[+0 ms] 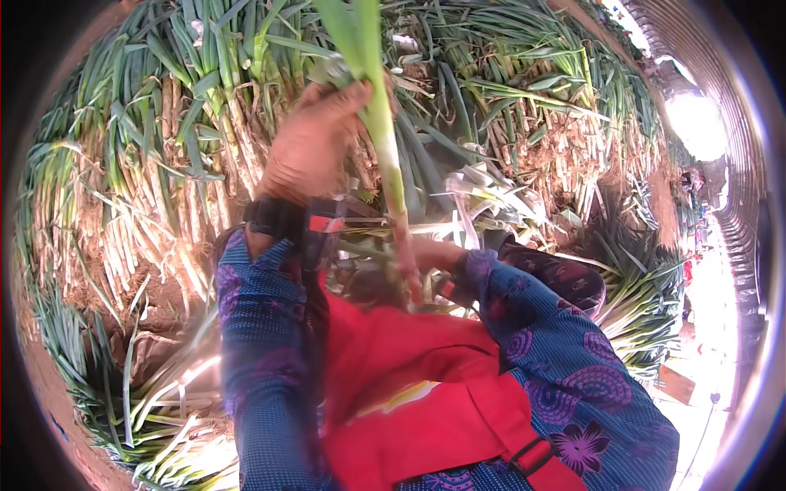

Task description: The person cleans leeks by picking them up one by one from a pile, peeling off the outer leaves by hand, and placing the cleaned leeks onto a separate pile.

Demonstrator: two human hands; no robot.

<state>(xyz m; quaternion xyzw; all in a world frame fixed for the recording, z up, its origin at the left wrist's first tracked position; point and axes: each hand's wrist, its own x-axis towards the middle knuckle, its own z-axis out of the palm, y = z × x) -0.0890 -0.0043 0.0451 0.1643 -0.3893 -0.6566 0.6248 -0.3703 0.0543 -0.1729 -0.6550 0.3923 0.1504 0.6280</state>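
Heaped leeks [164,123] are filling the background. The left hand [313,146] is clasping one leek [387,147] before the red garment [409,352], seemingly to hold it nearly upright; near its lower end, the right hand [438,255] is appearing too unclear to tell its grip.

Gleaming smooth and waxy now along the leek [381,131]! Showing matt, softly creased cloth across the red apron [409,352], then dull woven fabric over the patterned sleeves [266,327]. Looking like hard black plastic at the strap buckle [532,456], and dark and matt around the wristband [274,217]. Catching light, thin and papery, on the pale leaf strips [499,199]; appearing rough and dry over the brown soil [155,285]; shining metallic and ribbed along the corrugated sheeting [741,147].
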